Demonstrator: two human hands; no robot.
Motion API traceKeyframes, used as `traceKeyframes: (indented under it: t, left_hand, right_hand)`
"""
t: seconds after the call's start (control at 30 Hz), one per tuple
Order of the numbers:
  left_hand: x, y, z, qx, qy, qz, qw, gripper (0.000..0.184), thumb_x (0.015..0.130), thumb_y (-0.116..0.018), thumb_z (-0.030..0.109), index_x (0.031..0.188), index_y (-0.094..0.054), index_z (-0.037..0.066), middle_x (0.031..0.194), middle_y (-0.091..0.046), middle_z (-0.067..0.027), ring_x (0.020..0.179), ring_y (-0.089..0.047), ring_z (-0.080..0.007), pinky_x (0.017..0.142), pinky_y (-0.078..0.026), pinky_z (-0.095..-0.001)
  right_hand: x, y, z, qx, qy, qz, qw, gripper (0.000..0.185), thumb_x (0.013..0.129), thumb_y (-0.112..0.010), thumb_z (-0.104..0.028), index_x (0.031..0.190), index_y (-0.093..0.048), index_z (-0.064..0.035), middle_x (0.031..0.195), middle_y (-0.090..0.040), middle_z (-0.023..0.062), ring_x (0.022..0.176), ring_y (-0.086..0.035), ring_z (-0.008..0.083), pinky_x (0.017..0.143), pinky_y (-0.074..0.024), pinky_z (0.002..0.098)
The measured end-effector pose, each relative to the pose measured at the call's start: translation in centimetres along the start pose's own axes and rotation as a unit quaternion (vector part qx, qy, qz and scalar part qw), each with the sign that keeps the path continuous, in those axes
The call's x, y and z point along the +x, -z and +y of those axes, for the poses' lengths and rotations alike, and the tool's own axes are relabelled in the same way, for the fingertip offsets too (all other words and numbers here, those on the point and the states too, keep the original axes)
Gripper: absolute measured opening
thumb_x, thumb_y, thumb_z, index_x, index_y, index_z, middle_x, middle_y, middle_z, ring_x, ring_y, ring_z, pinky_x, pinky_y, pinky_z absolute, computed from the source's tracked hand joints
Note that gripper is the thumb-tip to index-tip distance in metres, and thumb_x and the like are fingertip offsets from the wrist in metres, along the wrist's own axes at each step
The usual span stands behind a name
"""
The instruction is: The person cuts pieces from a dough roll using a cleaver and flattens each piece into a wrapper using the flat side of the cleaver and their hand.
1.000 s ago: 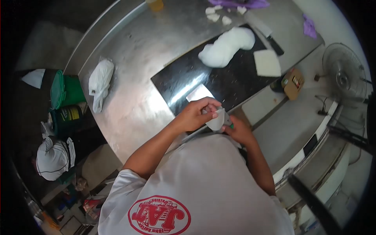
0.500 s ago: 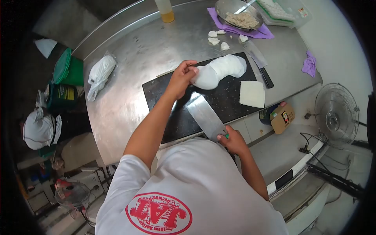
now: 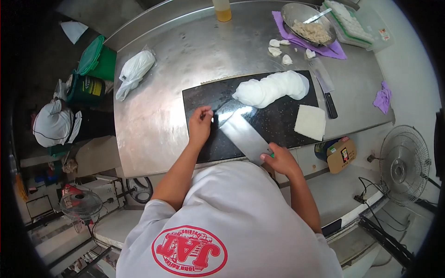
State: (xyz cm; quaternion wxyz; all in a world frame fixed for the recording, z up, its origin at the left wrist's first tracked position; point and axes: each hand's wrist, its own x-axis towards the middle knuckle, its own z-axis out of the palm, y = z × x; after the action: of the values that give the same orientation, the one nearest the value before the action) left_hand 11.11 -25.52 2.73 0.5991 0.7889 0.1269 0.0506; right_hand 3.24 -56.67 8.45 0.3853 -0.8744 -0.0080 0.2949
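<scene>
My right hand (image 3: 279,160) is closed round the green handle of a broad cleaver (image 3: 245,138), whose blade lies flat over the front of the black board (image 3: 273,121). Over the board's left part is my left hand (image 3: 201,125), its fingers curled with the tips close together; whatever they may hold is too small to make out. A row of overlapping thin white rounds (image 3: 272,90) lies along the back of the board. To their front right is a square white cloth (image 3: 310,122) at the board's right edge.
Behind the board are small dough pieces (image 3: 287,60) and a bowl of filling (image 3: 313,31) on a purple cloth. A black-handled knife (image 3: 330,99) lies right of the board. A white bag (image 3: 136,73) and a bottle (image 3: 223,10) stand farther left. Another person (image 3: 53,123) is at far left.
My left hand first moved from the cleaver blade to the pile of white rounds, then drew back from it to the left. The cleaver is now flat over the board.
</scene>
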Motion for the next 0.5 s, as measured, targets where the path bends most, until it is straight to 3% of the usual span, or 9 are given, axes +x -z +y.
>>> traceKeyframes:
  t: [0.07,0.1,0.2,0.27,0.3,0.37,0.43,0.47,0.5]
  left_hand:
    - [-1.7,1.1,-1.2,0.031,-0.03,0.007,0.999,0.019,0.097,-0.068,0.015,0.109,-0.071,0.001,0.081,-0.064,-0.0019,0.07,-0.056,-0.0089,0.063,-0.046,-0.0265]
    - [-2.6,1.4,-0.8,0.014,0.011,-0.012,1.0,0.017,0.096,-0.068,0.016,0.106,-0.072,0.002,0.075,-0.063,-0.0004,0.068,-0.055,-0.0083,0.063,-0.044,-0.026]
    - [-4.2,2.4,0.0,0.004,0.059,-0.096,0.994,0.016,0.099,-0.067,0.017,0.104,-0.069,0.001,0.08,-0.064,0.0008,0.068,-0.056,-0.007,0.062,-0.046,-0.0241]
    - [-4.8,2.9,0.0,0.007,0.04,-0.119,0.992,0.016,0.099,-0.065,0.016,0.097,-0.071,0.002,0.075,-0.063,0.001,0.066,-0.057,-0.0072,0.062,-0.047,-0.0252]
    - [-5.0,3.4,0.4,-0.002,0.053,-0.142,0.988,0.016,0.099,-0.066,0.017,0.097,-0.072,0.002,0.074,-0.064,0.001,0.067,-0.057,-0.0069,0.062,-0.047,-0.0252]
    - [-5.4,3.8,0.4,-0.02,0.064,-0.155,0.986,0.017,0.099,-0.066,0.017,0.097,-0.072,0.002,0.074,-0.064,0.0009,0.068,-0.057,-0.0066,0.063,-0.046,-0.0252]
    - [-6.2,4.5,-0.1,0.01,0.03,-0.21,0.977,0.018,0.099,-0.067,0.019,0.097,-0.073,0.002,0.076,-0.065,0.001,0.071,-0.057,-0.0062,0.065,-0.046,-0.0249]
    - [-6.7,5.4,1.9,0.044,0.075,-0.237,0.968,0.019,0.098,-0.068,0.02,0.097,-0.074,0.002,0.079,-0.068,-0.0009,0.077,-0.058,-0.0066,0.07,-0.047,-0.0257]
    - [-7.1,5.8,1.5,0.027,0.045,-0.243,0.969,0.019,0.098,-0.069,0.021,0.098,-0.074,0.003,0.081,-0.07,-0.0027,0.08,-0.059,-0.0074,0.073,-0.049,-0.0268]
  right_hand:
    - [2.2,0.3,-0.8,-0.042,0.026,-0.024,0.998,0.042,0.089,-0.073,-0.035,0.107,-0.061,0.0007,0.092,-0.071,0.0271,0.09,-0.069,0.0466,0.079,-0.0522,0.0509]
    - [3.6,0.0,-0.8,-0.066,0.047,-0.042,0.996,0.041,0.089,-0.073,-0.035,0.107,-0.063,0.0002,0.093,-0.071,0.0268,0.091,-0.069,0.0468,0.081,-0.0524,0.0516]
    - [5.7,0.1,-3.2,-0.139,0.048,-0.059,0.987,0.037,0.092,-0.071,-0.034,0.108,-0.066,-0.0016,0.098,-0.071,0.0254,0.1,-0.068,0.0453,0.087,-0.0526,0.0518]
    - [6.5,-1.0,-4.0,-0.19,0.089,0.043,0.977,0.027,0.092,-0.07,-0.027,0.103,-0.067,-0.0029,0.1,-0.071,0.0248,0.102,-0.067,0.0425,0.087,-0.0527,0.0498]
    - [6.4,-1.4,-4.7,-0.196,0.096,0.039,0.975,0.027,0.092,-0.07,-0.027,0.103,-0.067,-0.0029,0.1,-0.071,0.0248,0.102,-0.067,0.0425,0.087,-0.0527,0.0498]
    - [5.7,-1.7,-5.5,-0.216,0.222,0.219,0.925,0.019,0.089,-0.07,-0.017,0.101,-0.067,-0.0027,0.1,-0.071,0.023,0.098,-0.068,0.0398,0.084,-0.0532,0.0487]
    - [4.7,-2.3,-4.7,-0.19,0.216,0.151,0.946,0.018,0.087,-0.071,-0.015,0.099,-0.066,-0.0033,0.101,-0.07,0.0218,0.097,-0.067,0.0394,0.084,-0.0527,0.048]
    - [4.4,-2.6,-4.3,-0.158,0.201,0.086,0.963,0.018,0.084,-0.073,-0.013,0.098,-0.066,-0.0039,0.102,-0.07,0.0205,0.096,-0.066,0.039,0.084,-0.0521,0.0474]
    - [4.0,-3.1,-4.2,-0.15,0.145,-0.044,0.977,0.023,0.082,-0.074,-0.013,0.102,-0.066,-0.0051,0.113,-0.068,0.0198,0.106,-0.063,0.0385,0.089,-0.0512,0.0462]
